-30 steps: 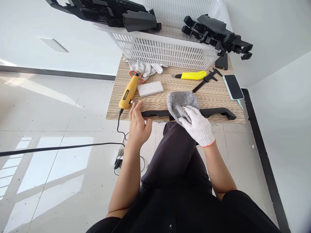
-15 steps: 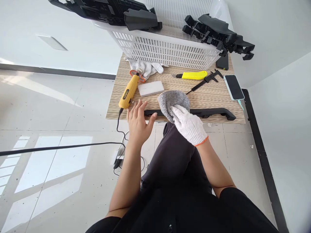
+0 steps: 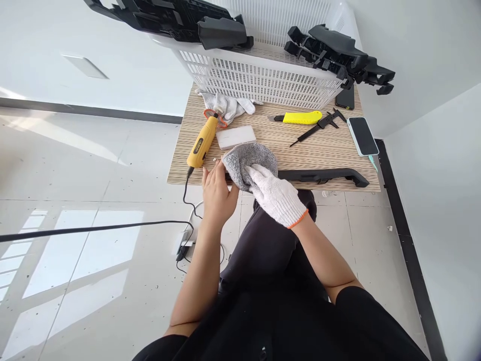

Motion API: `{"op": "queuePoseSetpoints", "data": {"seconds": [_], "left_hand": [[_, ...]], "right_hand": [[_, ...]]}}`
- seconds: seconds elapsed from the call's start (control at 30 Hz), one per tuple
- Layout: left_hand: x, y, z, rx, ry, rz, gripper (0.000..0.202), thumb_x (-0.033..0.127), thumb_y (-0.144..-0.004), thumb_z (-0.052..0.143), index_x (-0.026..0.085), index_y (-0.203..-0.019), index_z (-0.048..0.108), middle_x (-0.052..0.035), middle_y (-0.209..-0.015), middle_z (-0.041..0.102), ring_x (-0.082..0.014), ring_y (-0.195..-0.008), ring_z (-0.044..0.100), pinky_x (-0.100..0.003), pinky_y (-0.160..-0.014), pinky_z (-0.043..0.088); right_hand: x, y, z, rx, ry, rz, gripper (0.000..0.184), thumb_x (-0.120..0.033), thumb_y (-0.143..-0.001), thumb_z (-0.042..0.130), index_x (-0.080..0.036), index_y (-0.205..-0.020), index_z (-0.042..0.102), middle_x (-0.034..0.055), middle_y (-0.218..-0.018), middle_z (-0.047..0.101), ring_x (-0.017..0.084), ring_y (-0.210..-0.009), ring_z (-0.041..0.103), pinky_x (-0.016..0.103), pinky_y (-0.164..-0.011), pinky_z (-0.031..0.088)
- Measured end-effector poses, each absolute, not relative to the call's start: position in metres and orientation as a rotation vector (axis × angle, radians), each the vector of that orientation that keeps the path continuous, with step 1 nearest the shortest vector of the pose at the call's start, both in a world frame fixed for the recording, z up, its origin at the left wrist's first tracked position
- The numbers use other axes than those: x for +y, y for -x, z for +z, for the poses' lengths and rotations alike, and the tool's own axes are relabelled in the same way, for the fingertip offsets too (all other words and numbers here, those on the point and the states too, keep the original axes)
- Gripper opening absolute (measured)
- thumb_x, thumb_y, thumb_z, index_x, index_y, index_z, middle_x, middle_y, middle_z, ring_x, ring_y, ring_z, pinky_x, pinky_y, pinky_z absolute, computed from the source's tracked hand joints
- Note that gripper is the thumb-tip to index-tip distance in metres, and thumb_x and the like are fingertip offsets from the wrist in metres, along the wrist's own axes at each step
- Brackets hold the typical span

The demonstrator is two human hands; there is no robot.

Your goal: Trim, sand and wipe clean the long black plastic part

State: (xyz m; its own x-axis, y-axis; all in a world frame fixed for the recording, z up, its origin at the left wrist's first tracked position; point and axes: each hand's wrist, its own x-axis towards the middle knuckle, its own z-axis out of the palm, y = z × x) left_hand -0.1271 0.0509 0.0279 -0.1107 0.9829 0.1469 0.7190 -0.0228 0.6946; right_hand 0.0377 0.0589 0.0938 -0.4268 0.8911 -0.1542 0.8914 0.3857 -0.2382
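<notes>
A long black plastic trim strip [image 3: 323,174] lies along the near edge of the wood-grain table, its right end bent downward. My gloved right hand [image 3: 276,193] grips a grey cloth [image 3: 250,163] and presses it over the strip's left part, hiding that stretch. At the strip's left end is my bare left hand [image 3: 219,193], fingers on the far side and thumb on the near side, holding it against the table. The cloth overlaps the left fingertips. A yellow rotary tool [image 3: 203,143] with a black cord lies just beyond the left hand.
A white slotted basket [image 3: 263,77] at the back holds black plastic parts [image 3: 225,32]. Nearby on the table [image 3: 259,115] lie a white glove [image 3: 235,106], white box [image 3: 236,137], yellow utility knife [image 3: 302,118], black caliper [image 3: 317,127] and phone [image 3: 363,136].
My right hand has slid the grey cloth leftward along the strip, up to my left hand. The left hand stays at the strip's left end. The view has shifted slightly.
</notes>
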Motion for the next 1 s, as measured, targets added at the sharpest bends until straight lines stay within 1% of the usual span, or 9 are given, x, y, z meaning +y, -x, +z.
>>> {"op": "queuePoseSetpoints", "data": {"seconds": [0.13,0.2,0.33,0.4,0.5,0.6,0.73,0.83,1.0], "left_hand": [[0.049,0.127,0.035,1.747,-1.703,0.989,0.056,0.024,-0.096,0.037,0.023,-0.152,0.033,-0.0105,-0.153,0.052,-0.0237,-0.148,0.042,-0.056,-0.13,0.003],[0.048,0.126,0.037,1.716,-1.645,1.005,0.053,0.026,-0.099,0.034,0.024,-0.152,0.033,-0.0097,-0.156,0.049,-0.0231,-0.15,0.039,-0.055,-0.13,0.004],[0.045,0.124,0.037,1.68,-1.595,1.05,0.051,0.039,-0.104,0.028,0.026,-0.153,0.03,-0.0097,-0.162,0.039,-0.0238,-0.155,0.028,-0.054,-0.13,0.008],[0.044,0.123,0.035,1.675,-1.598,1.063,0.051,0.046,-0.105,0.026,0.026,-0.151,0.033,-0.0105,-0.161,0.041,-0.0241,-0.155,0.029,-0.054,-0.13,0.008],[0.045,0.122,0.033,1.691,-1.633,1.043,0.051,0.054,-0.104,0.026,0.024,-0.139,0.047,-0.0102,-0.151,0.053,-0.0259,-0.154,0.033,-0.055,-0.13,0.008],[0.046,0.12,0.032,1.774,-1.598,1.056,0.048,0.056,-0.104,0.027,0.022,-0.126,0.053,-0.0114,-0.145,0.058,-0.0276,-0.151,0.038,-0.055,-0.13,0.014],[0.046,0.117,0.035,1.873,-1.511,1.041,0.036,0.051,-0.103,0.031,0.023,-0.114,0.051,-0.013,-0.132,0.065,-0.029,-0.14,0.051,-0.054,-0.121,0.034],[0.046,0.117,0.039,1.901,-1.475,1.005,0.028,0.047,-0.102,0.034,0.024,-0.108,0.049,-0.0116,-0.118,0.068,-0.0282,-0.124,0.062,-0.048,-0.11,0.045],[0.045,0.118,0.043,1.902,-1.469,1.004,0.021,0.044,-0.102,0.039,0.025,-0.095,0.044,-0.0073,-0.101,0.067,-0.0251,-0.107,0.065,-0.039,-0.095,0.049]], "right_hand": [[0.059,-0.027,0.099,2.496,-1.66,-0.296,0.055,-0.034,-0.105,0.033,-0.031,-0.16,0.033,0.0093,-0.163,0.038,0.022,-0.079,0.074,0.039,-0.06,0.062],[0.059,-0.018,0.099,2.487,-1.645,-0.232,0.056,-0.033,-0.104,0.033,-0.032,-0.16,0.031,0.0117,-0.162,0.039,0.021,-0.072,0.073,0.039,-0.055,0.06],[0.059,-0.001,0.092,2.553,-1.593,-0.174,0.057,-0.029,-0.102,0.031,-0.028,-0.159,0.033,0.0162,-0.158,0.043,0.02,-0.067,0.071,0.038,-0.051,0.06],[0.058,0.005,0.088,2.552,-1.597,-0.17,0.057,-0.028,-0.102,0.027,-0.026,-0.159,0.033,0.0186,-0.158,0.041,0.02,-0.066,0.071,0.039,-0.052,0.061],[0.055,0.008,0.081,2.553,-1.649,-0.146,0.056,-0.029,-0.103,0.023,-0.025,-0.158,0.034,0.0196,-0.161,0.038,0.02,-0.067,0.072,0.039,-0.052,0.061],[0.052,0.008,0.076,2.561,-1.688,-0.108,0.056,-0.029,-0.104,0.018,-0.025,-0.157,0.035,0.0176,-0.162,0.037,0.018,-0.067,0.071,0.036,-0.053,0.06],[0.05,0.007,0.075,2.558,-1.701,-0.137,0.055,-0.03,-0.104,0.02,-0.025,-0.154,0.04,0.0164,-0.162,0.038,0.018,-0.066,0.071,0.035,-0.054,0.06],[0.051,0.006,0.075,2.549,-1.696,-0.177,0.054,-0.032,-0.104,0.02,-0.025,-0.153,0.042,0.0181,-0.163,0.035,0.019,-0.068,0.073,0.037,-0.055,0.061],[0.051,0.005,0.075,2.543,-1.694,-0.18,0.052,-0.036,-0.105,0.021,-0.028,-0.153,0.04,0.0148,-0.164,0.033,0.019,-0.07,0.073,0.036,-0.057,0.06]]}}
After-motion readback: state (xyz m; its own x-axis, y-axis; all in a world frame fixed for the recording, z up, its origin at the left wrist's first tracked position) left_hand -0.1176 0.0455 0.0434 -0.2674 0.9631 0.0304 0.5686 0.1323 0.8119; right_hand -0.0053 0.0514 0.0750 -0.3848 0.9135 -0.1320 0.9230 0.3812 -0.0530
